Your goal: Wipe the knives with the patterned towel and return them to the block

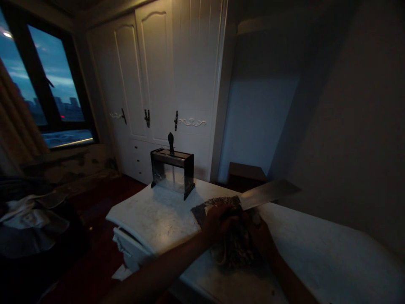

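My left hand (218, 219) is closed around the dark handle of a cleaver (268, 193). Its broad metal blade points to the right, raised over the white tabletop (152, 217). A patterned, fringed cloth (237, 249) hangs bunched between my hands, with part of it spread behind my left hand. My right hand (257, 226) is closed on the cloth just below the base of the blade. Dim light hides most of its fingers. Farther back on the tabletop stands a knife block (172, 156) with clear sides and one black-handled knife (171, 142) in it.
A white wardrobe (155, 76) rises behind the table. A brown box-like piece (247, 171) stands beyond the table's back edge. At the left are a window (52, 76), a curtain (19, 118) and a heap of clothes (31, 215). An open drawer (129, 245) juts from the table.
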Tool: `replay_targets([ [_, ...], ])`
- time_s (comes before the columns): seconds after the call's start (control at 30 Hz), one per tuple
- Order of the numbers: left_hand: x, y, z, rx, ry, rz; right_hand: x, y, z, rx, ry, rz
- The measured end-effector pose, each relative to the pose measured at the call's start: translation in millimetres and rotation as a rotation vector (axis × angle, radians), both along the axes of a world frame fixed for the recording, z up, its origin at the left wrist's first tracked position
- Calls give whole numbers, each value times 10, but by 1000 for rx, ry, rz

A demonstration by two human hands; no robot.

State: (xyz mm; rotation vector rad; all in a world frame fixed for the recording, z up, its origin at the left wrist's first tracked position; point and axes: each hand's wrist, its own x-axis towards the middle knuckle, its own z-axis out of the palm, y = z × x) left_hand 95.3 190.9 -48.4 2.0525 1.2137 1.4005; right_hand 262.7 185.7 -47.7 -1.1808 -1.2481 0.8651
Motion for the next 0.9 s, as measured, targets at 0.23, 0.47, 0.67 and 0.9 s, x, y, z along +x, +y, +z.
replay_targets([
  [0.23, -123, -266, 160, 17, -110, -23, 48, 56, -4, -26, -42, 82],
  [0.47, -369, -465, 538, -218, -535, 69, 99, 114, -61, -81, -137, 80],
  [0.67, -755, -492, 1028, -286, -718, 109, 100, 127, -37, -66, -220, 43],
  [0.9, -1152, -488, 1462, -127, -748, 83, 84, 107, -56, -144, -129, 35],
])
